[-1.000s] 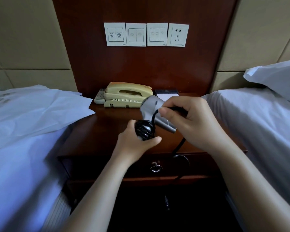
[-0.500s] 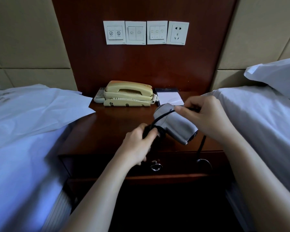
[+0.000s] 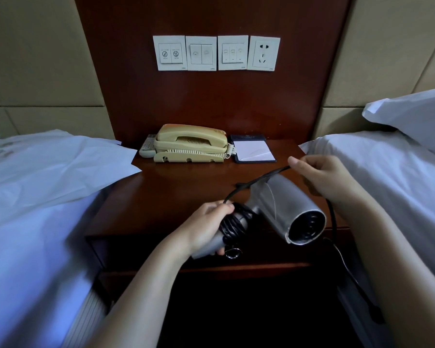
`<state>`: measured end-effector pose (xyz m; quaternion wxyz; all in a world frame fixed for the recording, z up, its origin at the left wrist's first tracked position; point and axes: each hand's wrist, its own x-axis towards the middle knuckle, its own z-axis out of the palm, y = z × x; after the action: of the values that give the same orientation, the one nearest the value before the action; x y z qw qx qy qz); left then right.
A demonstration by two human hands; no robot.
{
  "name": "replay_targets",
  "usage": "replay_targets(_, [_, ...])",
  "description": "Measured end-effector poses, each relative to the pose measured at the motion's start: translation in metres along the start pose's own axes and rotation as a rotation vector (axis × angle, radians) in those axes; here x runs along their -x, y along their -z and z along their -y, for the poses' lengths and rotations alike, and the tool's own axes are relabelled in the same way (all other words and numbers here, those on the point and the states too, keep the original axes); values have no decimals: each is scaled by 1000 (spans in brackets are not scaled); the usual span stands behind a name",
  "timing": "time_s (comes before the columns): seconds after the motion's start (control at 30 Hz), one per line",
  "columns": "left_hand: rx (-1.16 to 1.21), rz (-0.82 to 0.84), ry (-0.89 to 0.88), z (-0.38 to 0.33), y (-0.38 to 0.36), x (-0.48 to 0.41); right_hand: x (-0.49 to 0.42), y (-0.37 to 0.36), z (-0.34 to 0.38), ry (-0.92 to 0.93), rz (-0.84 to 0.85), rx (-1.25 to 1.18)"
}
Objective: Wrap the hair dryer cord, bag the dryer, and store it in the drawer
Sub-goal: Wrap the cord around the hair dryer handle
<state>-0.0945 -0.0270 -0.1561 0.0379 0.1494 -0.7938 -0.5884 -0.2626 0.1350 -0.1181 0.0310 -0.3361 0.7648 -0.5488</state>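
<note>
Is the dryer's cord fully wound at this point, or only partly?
Only partly. Several black coils sit around the hair dryer handle by the left hand, but the cord runs up to the right hand and a loose length hangs below it.

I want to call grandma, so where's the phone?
The beige phone sits at the back of the wooden nightstand, under the wall switches, with a remote on its left and a notepad on its right.

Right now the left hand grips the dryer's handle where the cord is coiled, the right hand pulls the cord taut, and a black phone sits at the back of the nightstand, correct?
Nearly. The phone is cream-yellow, not black, as the head view shows. The rest holds: the left hand grips the dryer by its handle where the cord is coiled, and the right hand pulls the cord taut, at the nightstand.
</note>
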Motion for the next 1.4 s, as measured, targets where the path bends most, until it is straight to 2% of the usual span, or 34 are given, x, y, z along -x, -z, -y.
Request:
replay_targets(0.13, [69,48,-11,-3,-3,2,-2,-2,-2,-41,-19,-47])
replay_targets(0.3, [180,192,-49,-6,-2,6,-5,-3,-11,-102,21,-73])
replay_targets(0.4, [231,69,-97,-6,0,3,-3,-5,-18,-179,75,-61])
replay_targets(0.53, [496,4,-71,4,15,-6,3,-6,-19,-278,372,-28])
replay_targets(0.63, [553,-65,-27,10,27,-9,8,-4,-13,-219,510,87])
replay_targets(0.77, [544,-153,-51,12,30,-8,12,-12,1,-77,559,288])
replay_targets(0.83, [527,-196,-43,13,31,-7,13,-19,3,-14,577,393])
replay_targets(1.0, [426,-255,-58,13,34,-5,17,-20,17,12,610,548])
replay_targets(1.13, [158,-375,-27,15,29,-10,31,-30,39,101,657,649])
replay_targets(1.27, [-135,-456,-37,15,26,-14,40,-41,58,217,542,637])
replay_targets(1.4, [-298,-460,-47,9,18,-12,41,-44,70,268,492,585])
